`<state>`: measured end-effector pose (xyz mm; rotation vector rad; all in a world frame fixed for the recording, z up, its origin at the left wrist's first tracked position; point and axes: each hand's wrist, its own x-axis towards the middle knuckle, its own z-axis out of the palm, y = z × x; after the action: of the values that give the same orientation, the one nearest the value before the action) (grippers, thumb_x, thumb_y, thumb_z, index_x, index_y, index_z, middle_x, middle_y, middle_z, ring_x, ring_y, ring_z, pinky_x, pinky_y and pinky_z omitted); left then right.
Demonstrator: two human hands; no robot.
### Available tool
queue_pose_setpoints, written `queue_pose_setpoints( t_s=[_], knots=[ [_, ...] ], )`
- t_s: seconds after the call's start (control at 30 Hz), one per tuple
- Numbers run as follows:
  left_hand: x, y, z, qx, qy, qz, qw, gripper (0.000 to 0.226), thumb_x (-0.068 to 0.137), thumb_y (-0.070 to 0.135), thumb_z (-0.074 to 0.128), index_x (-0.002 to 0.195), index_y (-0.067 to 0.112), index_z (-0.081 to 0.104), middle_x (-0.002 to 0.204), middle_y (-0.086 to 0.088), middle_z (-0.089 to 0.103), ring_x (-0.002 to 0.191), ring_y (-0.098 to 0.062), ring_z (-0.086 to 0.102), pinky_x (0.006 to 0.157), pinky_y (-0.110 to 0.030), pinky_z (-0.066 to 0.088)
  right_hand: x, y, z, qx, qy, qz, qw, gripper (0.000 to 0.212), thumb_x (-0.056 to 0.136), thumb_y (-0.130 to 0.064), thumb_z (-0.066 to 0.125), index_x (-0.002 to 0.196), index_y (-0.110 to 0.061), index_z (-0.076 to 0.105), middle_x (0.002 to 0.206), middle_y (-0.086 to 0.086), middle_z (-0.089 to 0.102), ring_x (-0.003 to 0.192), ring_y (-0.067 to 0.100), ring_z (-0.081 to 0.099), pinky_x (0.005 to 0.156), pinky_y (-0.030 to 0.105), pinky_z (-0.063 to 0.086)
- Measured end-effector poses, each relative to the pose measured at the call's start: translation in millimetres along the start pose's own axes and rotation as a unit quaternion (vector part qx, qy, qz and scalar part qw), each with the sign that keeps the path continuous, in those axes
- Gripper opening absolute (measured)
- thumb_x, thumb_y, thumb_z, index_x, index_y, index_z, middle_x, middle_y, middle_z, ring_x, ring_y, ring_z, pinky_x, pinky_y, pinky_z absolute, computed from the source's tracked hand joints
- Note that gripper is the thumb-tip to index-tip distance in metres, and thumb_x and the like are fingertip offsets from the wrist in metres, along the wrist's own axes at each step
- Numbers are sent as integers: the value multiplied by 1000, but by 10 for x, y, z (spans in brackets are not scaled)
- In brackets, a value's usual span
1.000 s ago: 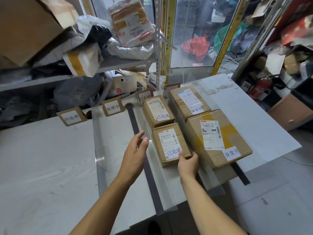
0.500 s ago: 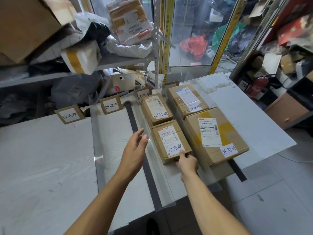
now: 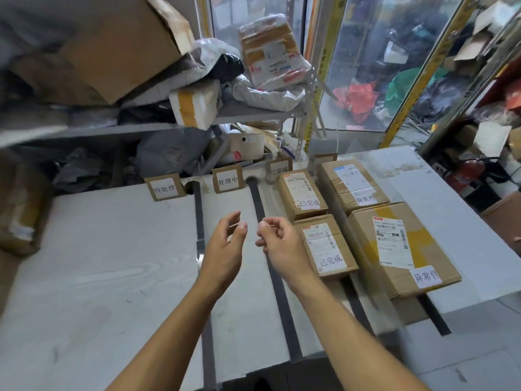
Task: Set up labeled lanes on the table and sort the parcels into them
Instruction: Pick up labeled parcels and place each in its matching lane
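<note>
Cardboard: four brown taped parcels lie on the white table, right of centre. Head view: two small parcels marked 已完成 sit in one lane; two marked 异常件, a mid-sized parcel and the large yellow-taped box, sit in the next lane right. Cardboard lane signs stand at the far edge (lanes split by dark strips). Left hand and right hand hover close together, fingers loosely curled, holding nothing.
</note>
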<state>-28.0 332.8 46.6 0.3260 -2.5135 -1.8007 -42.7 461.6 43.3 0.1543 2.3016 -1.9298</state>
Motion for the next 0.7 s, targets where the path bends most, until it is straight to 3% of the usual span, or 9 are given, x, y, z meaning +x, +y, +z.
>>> queue_pose_setpoints(
  t_s=[0.13,0.3,0.4,0.5,0.6,0.7],
  knots=[
    [-14,-45,-743,-10,76,4,997,32,103,37,44,135,35,46,132,15,49,108,3,51,77,-4,39,38,-311,784,-23,-77,-53,995,29,95,-49,55,123,-39,53,108,-20,62,101,3,65,81,19,53],
    [-211,-285,-1939,-11,186,-14,982,30,103,32,47,133,33,48,127,17,50,104,4,53,72,-2,38,-120,-596,1938,-25,-179,-81,980,28,97,-47,55,123,-46,47,111,-26,56,108,4,62,79,13,48],
    [-413,-527,-2704,-16,247,-28,969,31,101,26,50,132,30,51,127,13,55,110,-1,54,78,-5,38,-290,-723,2658,-38,-237,-86,967,32,97,-47,55,127,-44,47,118,-20,58,110,6,62,86,20,51],
    [-653,-807,-3440,-23,303,-35,952,29,100,22,53,127,31,53,120,12,60,108,5,55,79,-7,40,-493,-845,3392,-48,-284,-82,954,33,97,-44,56,129,-40,50,118,-18,61,107,8,64,91,30,56],
    [-905,-1091,-4075,-29,351,-45,935,25,98,19,56,116,36,56,114,17,62,100,14,56,75,-1,42,-716,-908,4056,-43,-338,-62,938,28,98,-41,57,124,-37,51,107,-17,65,95,6,68,84,31,59],
    [-1170,-1361,-4565,-45,389,-67,918,24,97,18,57,106,40,59,109,19,65,94,15,59,71,-1,43,-933,-889,4618,-32,-386,-8,922,28,98,-37,59,124,-29,53,110,-6,68,88,6,71,71,29,56]
  ],
)
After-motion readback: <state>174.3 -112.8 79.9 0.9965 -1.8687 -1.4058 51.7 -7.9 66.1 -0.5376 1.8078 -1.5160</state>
